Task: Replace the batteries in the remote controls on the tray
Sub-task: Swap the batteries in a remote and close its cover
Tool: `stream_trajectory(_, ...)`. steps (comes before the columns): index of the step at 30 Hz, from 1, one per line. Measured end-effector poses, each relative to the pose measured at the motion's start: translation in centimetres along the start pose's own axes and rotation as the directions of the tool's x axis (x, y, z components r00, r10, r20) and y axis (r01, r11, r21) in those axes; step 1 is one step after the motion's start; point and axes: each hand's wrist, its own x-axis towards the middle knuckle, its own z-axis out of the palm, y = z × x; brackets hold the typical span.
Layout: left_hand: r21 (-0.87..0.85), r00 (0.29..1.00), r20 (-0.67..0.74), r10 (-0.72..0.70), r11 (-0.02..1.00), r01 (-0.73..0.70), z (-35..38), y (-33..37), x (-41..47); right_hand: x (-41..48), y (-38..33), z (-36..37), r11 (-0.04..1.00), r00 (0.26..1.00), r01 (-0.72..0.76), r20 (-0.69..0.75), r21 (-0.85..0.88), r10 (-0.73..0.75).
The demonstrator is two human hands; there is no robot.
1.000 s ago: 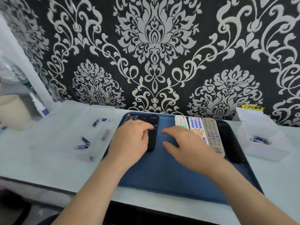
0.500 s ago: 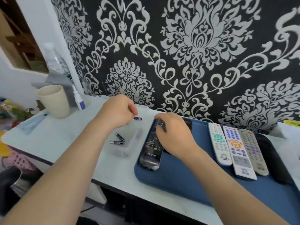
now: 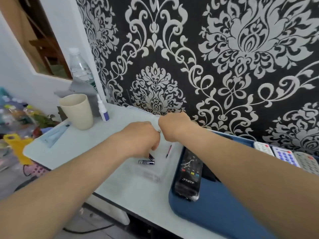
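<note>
Right hand [image 3: 174, 126]: taken off the black remote [image 3: 189, 173], which is left on the tray [image 3: 215, 214]. It is now set beside the left hand [image 3: 141, 140] over the clear box [image 3: 155, 177], left of the tray. Both hands' fingers are curled under, so neither grip can be told. Batteries [image 3: 146, 162] are seen in the box; a battery pickup is judged underway.

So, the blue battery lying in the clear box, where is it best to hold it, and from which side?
Pinch the blue battery across its middle, coming from above. It lies flat on its side in the clear box, so its middle is exposed on top, while the box walls would probably hinder a sideways reach.
</note>
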Motion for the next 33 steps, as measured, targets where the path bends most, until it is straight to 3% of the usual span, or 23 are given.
stream_trajectory(2, 0.088, 0.997, -0.066, 0.035, 0.996, -0.029, 0.5, 0.5, 0.2, 0.8, -0.5, 0.2, 0.999, 1.0, -0.008, 0.004, -0.036, 0.009)
stream_trajectory(4, 0.052, 0.995, -0.098, 0.02, 0.999, -0.015, 0.9, 0.4, 0.5, 1.1, -0.8, 0.2, 1.0, 1.0, -0.024, -0.018, -0.017, 0.023)
stream_trajectory(10, -0.258, 0.974, -0.199, -0.108, 0.965, 0.054, 0.7, -0.3, -0.2, 1.7, -0.8, 0.8, 0.999, 0.999, -0.036, -0.031, 0.02, 0.036)
stream_trajectory(13, -0.444, 0.945, -0.247, -0.214, 0.892, 0.086, -0.1, -0.5, -1.6, 1.7, -0.8, 0.8, 0.999, 0.999, -0.031, -0.01, 0.036, 0.031)
stream_trajectory(15, -0.665, 0.903, -0.245, -0.352, 0.739, 0.108, -0.5, -0.7, -2.5, 1.7, -0.3, 0.8, 0.996, 0.999, -0.003, -0.041, 0.088, 0.006)
stream_trajectory(16, -0.814, 0.863, -0.234, -0.447, 0.576, 0.078, -0.6, -0.8, -2.8, 1.5, 0.1, 0.6, 0.99, 0.996, 0.006, -0.089, 0.139, 0.006)
stream_trajectory(17, -0.948, 0.815, -0.188, -0.548, 0.318, -0.005, -0.5, -0.8, -3.0, 1.0, 0.7, 0.3, 0.975, 0.989, 0.011, -0.143, 0.22, 0.021)
stream_trajectory(18, -0.992, 0.776, -0.092, -0.624, -0.008, -0.124, -0.5, -0.7, -3.1, 0.4, 1.2, 0.0, 0.938, 0.981, 0.016, -0.185, 0.347, 0.051)
stream_trajectory(19, -0.916, 0.756, 0.013, -0.655, -0.31, -0.253, -0.8, -0.3, -3.1, -0.7, 1.8, -0.5, 0.85, 0.974, 0.029, -0.207, 0.525, 0.095)
stream_trajectory(20, -0.777, 0.746, 0.103, -0.658, -0.521, -0.352, -1.0, 0.2, -3.1, -2.0, 2.3, -0.8, 0.684, 0.972, 0.055, -0.196, 0.727, 0.131)
stream_trajectory(21, -0.65, 0.742, 0.166, -0.65, -0.638, -0.413, -1.1, 0.7, -2.9, -3.3, 2.5, -0.9, 0.435, 0.977, 0.079, -0.156, 0.897, 0.144)
stream_trajectory(23, -0.58, 0.753, 0.208, -0.624, -0.698, -0.419, -1.9, 2.7, -2.3, -6.2, 3.0, -0.9, -0.079, 0.992, 0.071, -0.062, 0.994, 0.108)
stream_trajectory(25, -0.705, 0.789, 0.122, -0.602, -0.612, -0.358, -3.2, 5.6, -1.5, -8.7, 4.1, -0.2, -0.355, 0.996, 0.025, 0.006, 0.935, 0.086)
stream_trajectory(28, -0.854, 0.799, -0.041, -0.6, -0.394, -0.34, -4.7, 9.4, -0.6, -11.7, 5.8, 0.6, -0.533, 0.996, 0.012, 0.038, 0.846, 0.083)
stream_trajectory(33, -0.847, 0.855, -0.103, -0.508, -0.406, -0.343, -5.8, 12.5, 0.5, -15.1, 8.1, 1.5, -0.534, 0.981, 0.07, 0.038, 0.843, 0.188)
